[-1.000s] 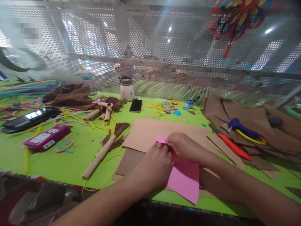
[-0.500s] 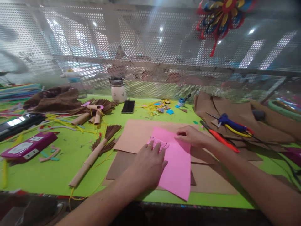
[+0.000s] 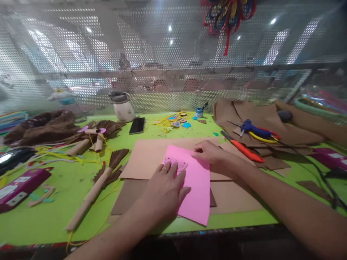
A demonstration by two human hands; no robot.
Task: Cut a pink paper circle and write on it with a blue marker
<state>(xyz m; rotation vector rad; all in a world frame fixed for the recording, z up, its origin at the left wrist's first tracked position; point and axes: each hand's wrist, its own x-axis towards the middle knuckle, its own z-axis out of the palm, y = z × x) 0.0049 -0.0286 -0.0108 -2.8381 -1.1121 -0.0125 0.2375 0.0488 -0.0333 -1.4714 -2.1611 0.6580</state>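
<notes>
A pink sheet of paper (image 3: pixel 193 191) lies at a slant over tan and brown sheets in front of me. My left hand (image 3: pixel 168 184) rests on its left side, fingers stretched out and lying flat. Under those fingertips is a small half-round, see-through piece with dark marks, which looks like a protractor (image 3: pixel 180 164); its lower left part is covered. At the sheet's upper right, my right hand (image 3: pixel 207 151) is closed, with thumb and forefinger pinched at the pink paper. The hand hides that corner. The tan sheet (image 3: pixel 146 155) is beneath, and a dark brown sheet (image 3: pixel 132 196) shows below it.
On the left lie a rolled-paper stick with brown fringe (image 3: pixel 90 198) and a purple device (image 3: pixel 24 187). Farther back are a phone (image 3: pixel 137 125), a white jar (image 3: pixel 123 108) and a small paint pot (image 3: pixel 199 112). An orange cutter (image 3: pixel 245 150) and blue-handled pliers (image 3: pixel 256 130) lie right.
The view has swung slightly to the right, so everything sits farther left. Both hands keep nearly the same places on the pink paper; my left fingers have shifted slightly.
</notes>
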